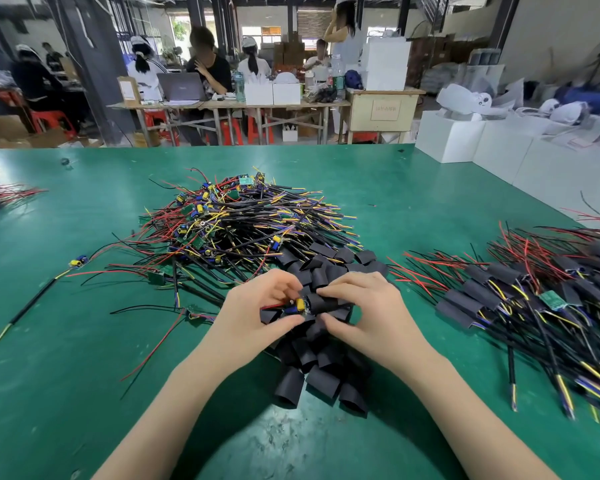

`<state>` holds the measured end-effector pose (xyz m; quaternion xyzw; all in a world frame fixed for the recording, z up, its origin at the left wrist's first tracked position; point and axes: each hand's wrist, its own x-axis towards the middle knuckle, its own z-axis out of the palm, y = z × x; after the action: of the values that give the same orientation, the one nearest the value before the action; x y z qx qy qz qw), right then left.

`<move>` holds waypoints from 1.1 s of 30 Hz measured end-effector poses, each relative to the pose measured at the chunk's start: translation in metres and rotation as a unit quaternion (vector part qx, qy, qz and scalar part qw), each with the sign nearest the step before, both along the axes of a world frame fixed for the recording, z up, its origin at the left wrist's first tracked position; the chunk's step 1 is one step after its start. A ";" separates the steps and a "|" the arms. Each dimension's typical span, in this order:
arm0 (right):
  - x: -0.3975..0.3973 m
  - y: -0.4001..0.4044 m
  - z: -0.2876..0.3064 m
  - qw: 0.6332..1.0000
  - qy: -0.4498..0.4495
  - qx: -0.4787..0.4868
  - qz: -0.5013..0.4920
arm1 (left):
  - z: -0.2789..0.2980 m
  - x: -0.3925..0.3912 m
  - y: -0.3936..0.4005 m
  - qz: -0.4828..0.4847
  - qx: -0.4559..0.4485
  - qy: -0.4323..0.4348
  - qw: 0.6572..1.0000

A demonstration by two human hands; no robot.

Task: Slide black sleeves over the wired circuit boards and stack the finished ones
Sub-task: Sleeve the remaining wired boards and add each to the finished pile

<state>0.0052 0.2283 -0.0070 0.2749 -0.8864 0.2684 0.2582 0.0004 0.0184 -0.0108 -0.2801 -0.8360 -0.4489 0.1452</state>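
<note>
**Two hands on one board, sleeve half on**

Two forearms of mine reach in over the green table mat point(84, 341), and nearest me lies the loose heap of black sleeves point(321, 379), some flattened, some standing open like short tubes. Just above that heap my hands meet. My left hand point(257, 306) has its fingers curled round a wired circuit board point(297, 304), thumb underneath, with a red wire sticking out to the left. My right hand point(364, 310) pinches a black sleeve point(317, 302) between thumb and forefinger, its mouth touching the board's end (how far the board has gone in, I cannot tell).

To my right sits the stack of finished, sleeved boards point(520, 299), wires fanning both ways. To my left a few loose boards with wires point(78, 262) lie apart on the mat. Beyond my hands rises the big tangle of bare wired boards point(229, 223). Farther off, white boxes point(465, 140) line the table's right edge, and people sit at a wooden table point(222, 105) across the workshop.
</note>
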 end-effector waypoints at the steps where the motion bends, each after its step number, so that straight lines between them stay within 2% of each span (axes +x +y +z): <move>1: 0.000 0.000 0.000 1.000 0.012 0.003 0.002 | -0.001 0.000 0.000 -0.001 0.018 -0.020 1.000; 4: -0.001 -0.002 0.000 0.999 0.042 0.027 0.005 | -0.004 -0.001 0.000 0.007 0.024 -0.055 0.998; 7: -0.002 -0.003 0.001 0.997 0.048 0.054 0.014 | -0.005 -0.001 0.002 0.016 0.004 -0.047 0.999; 14: 0.002 -0.003 0.002 0.999 -0.007 0.043 0.019 | -0.002 0.000 0.003 0.010 0.019 -0.029 0.999; 19: 0.003 -0.004 0.001 0.998 -0.040 0.037 0.018 | -0.001 0.000 -0.002 -0.029 -0.010 -0.078 0.996; 22: 0.003 -0.004 0.001 0.999 -0.041 0.031 0.012 | 0.002 -0.001 -0.007 0.011 -0.041 -0.047 0.998; 25: 0.003 -0.004 0.001 0.999 -0.048 0.014 0.003 | 0.005 0.000 -0.009 0.035 -0.020 -0.049 0.998; 33: 0.004 -0.008 0.000 0.997 -0.082 -0.003 0.000 | 0.002 0.001 -0.001 0.010 -0.013 0.007 1.000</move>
<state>0.0095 0.2202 -0.0073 0.2511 -0.9038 0.2928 0.1852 0.0017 0.0179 -0.0093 -0.2767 -0.8436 -0.4342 0.1523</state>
